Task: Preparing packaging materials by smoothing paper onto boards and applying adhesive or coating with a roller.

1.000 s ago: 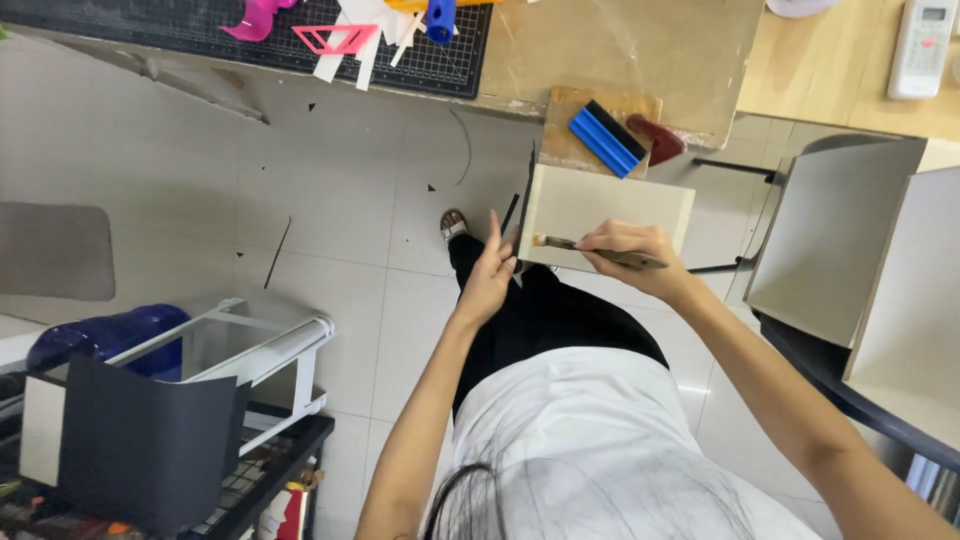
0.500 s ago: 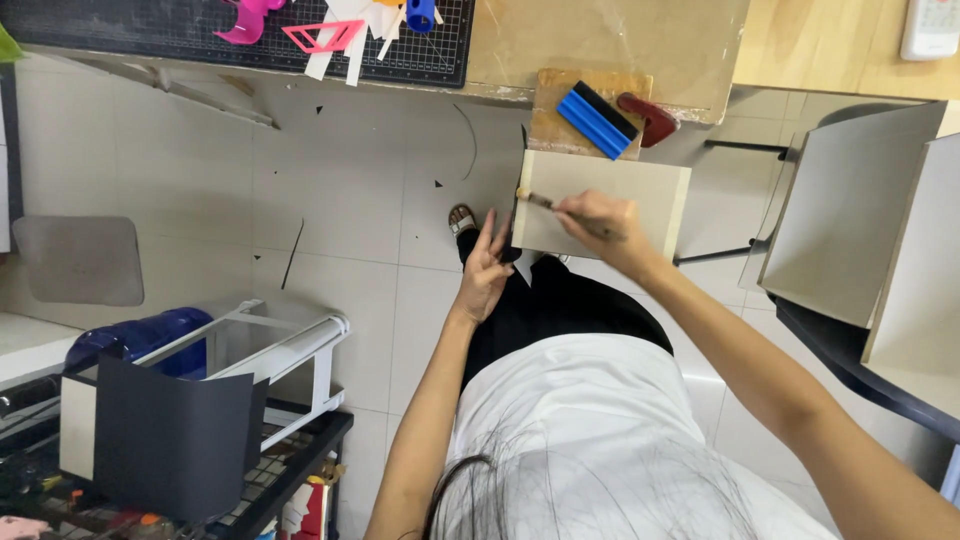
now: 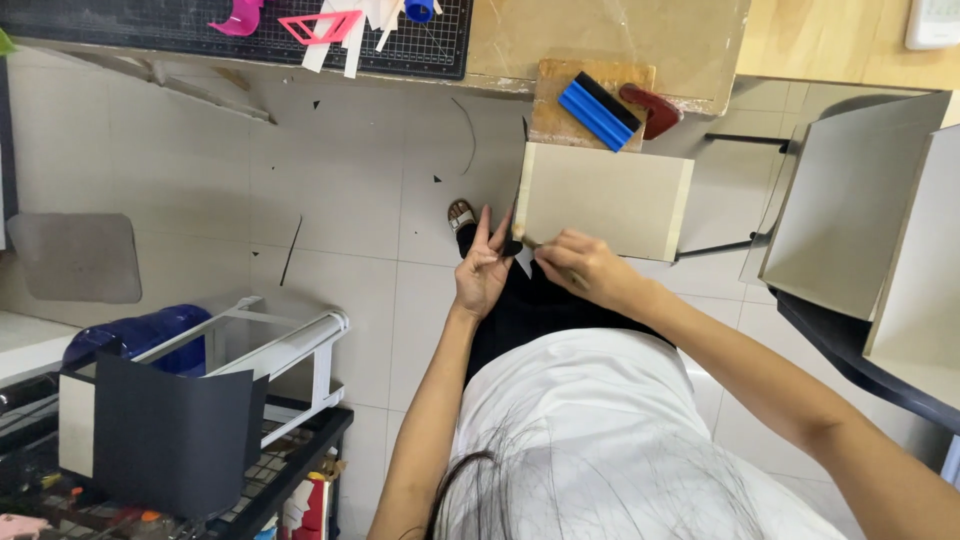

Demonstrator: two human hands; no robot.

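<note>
1. Setup: seated person, head camera looking down. A beige board panel (image 3: 605, 200) rests on the lap against dark trousers (image 3: 540, 310), its far edge near a wooden block (image 3: 570, 90) that carries a blue squeegee (image 3: 598, 110) and a red tool (image 3: 652, 108).

2. Left hand (image 3: 483, 268): fingers extended and spread, not clenched — tips press at the panel's lower left corner, bracing it. It grips nothing.

3. Right hand (image 3: 585, 270): fingers curled in a pinch at the panel's near edge, just beside the left fingertips. What is pinched is too small to make out — possibly a thin tool; cannot tell.

4. Step in hand, as judged: working along the near edge at the corner. To do it well, keep the left fingertips flat and close to the working point so the panel does not pivot on the lap.

5. Keep the right wrist low and the stroke parallel to the edge; short passes, since the panel has soft support only.

6. Risk: the panel overhangs the knees on the right side and may tip if pressure moves off the braced corner.

7. Surroundings: cutting mat (image 3: 230, 25) with pink pieces on the bench above; black card sheet (image 3: 175, 435) on a cart at left; more grey boards (image 3: 850, 200) upright at right.
</note>
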